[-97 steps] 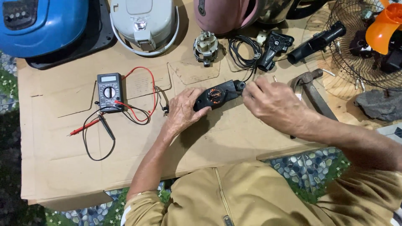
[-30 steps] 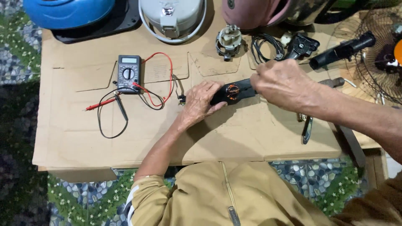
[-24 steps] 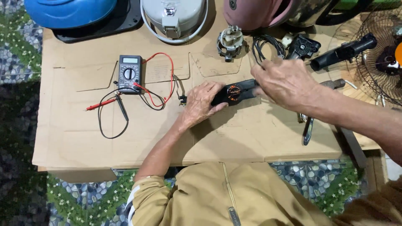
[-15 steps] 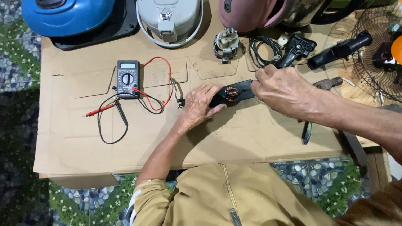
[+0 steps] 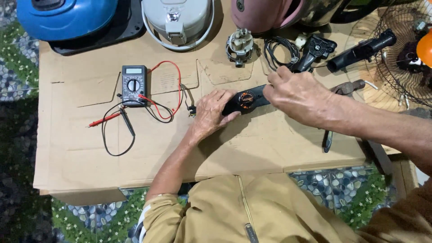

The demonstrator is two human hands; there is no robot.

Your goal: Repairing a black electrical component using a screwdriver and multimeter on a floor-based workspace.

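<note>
Left hand (image 5: 211, 112) lies on the near end of a long black housing (image 5: 252, 100) at the middle of the worktop (image 5: 252, 148), fingers curled over it and pressing it down onto the cardboard sheet. The housing is open on top, with a copper-coloured winding (image 5: 246, 99) showing between the two hands. Right hand (image 5: 299, 96) covers the far end of the same housing; its fingers are bent down around that end, though whether they pinch the housing or some small part cannot be told.

To the left of the left hand sits a dark multimeter (image 5: 134, 84), face up, with red and black leads (image 5: 135, 114) looped across the cardboard. Just beside the left hand's fingertips lies a small metal clip (image 5: 192, 110). A blue appliance lid (image 5: 67, 18) and a white round appliance (image 5: 177, 20) stand along the far edge. Pliers (image 5: 327, 139) rest under the right forearm
</note>
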